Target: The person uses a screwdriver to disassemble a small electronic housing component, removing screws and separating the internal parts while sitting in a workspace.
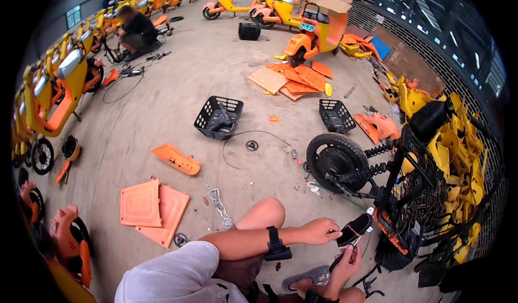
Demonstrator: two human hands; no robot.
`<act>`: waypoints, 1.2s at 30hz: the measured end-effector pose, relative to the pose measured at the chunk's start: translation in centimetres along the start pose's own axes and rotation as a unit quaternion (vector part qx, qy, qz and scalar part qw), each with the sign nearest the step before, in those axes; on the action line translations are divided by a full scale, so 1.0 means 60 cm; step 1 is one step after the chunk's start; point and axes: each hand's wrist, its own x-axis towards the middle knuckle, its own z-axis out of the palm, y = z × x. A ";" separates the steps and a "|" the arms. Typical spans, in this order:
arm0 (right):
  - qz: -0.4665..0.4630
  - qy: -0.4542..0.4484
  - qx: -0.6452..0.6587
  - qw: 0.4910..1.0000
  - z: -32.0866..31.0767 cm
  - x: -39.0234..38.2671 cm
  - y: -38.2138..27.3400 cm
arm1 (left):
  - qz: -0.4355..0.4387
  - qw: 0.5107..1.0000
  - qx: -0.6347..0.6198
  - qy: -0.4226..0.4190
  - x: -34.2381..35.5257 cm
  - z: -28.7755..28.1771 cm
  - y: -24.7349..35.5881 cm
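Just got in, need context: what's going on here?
A person is down low beside a stripped scooter frame. Their left hand has its fingertips at the edge of a black part; their right hand holds what looks like a slim dark-handled tool close to it. Orange panels lie nearby, and a drill sits in a black basket. Farther back, another person crouches.

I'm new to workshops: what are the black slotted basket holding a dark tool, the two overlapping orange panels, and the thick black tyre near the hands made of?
Basket: probably matte plastic; slotted walls look moulded.
Orange panels: likely dull plastic, with moulded ridges.
Tyre: apparently dull rubber, with textured tread.
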 end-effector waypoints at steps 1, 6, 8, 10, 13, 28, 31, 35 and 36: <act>0.008 -0.004 0.002 1.000 0.000 -0.002 -0.003 | -0.001 1.000 0.004 -0.015 0.000 0.005 -0.003; 0.114 -0.009 0.060 0.992 -0.019 -0.001 0.004 | -0.047 0.997 -0.065 -0.019 0.018 0.013 -0.002; 0.131 -0.053 0.068 0.988 -0.013 -0.001 -0.007 | -0.113 0.988 -0.108 0.014 0.019 0.015 0.004; 0.120 -0.069 0.093 0.986 0.004 -0.010 -0.008 | -0.184 0.979 -0.085 0.028 0.016 0.008 0.012; 0.143 -0.094 0.115 0.978 0.002 -0.019 -0.026 | -0.161 0.982 -0.088 0.040 0.016 0.014 0.012; 0.104 -0.032 0.121 0.987 -0.016 -0.025 -0.034 | -0.149 0.973 0.001 -0.174 0.011 0.021 0.039; 0.099 0.011 0.125 0.987 -0.010 -0.017 -0.017 | -0.113 0.983 -0.063 -0.130 0.003 0.025 0.038; 0.126 -0.010 0.189 0.974 0.007 -0.017 0.000 | -0.060 0.974 -0.045 -0.216 -0.005 0.022 0.049; 0.137 0.000 0.205 0.969 0.009 -0.013 0.002 | -0.027 0.972 -0.030 -0.232 -0.003 0.028 0.053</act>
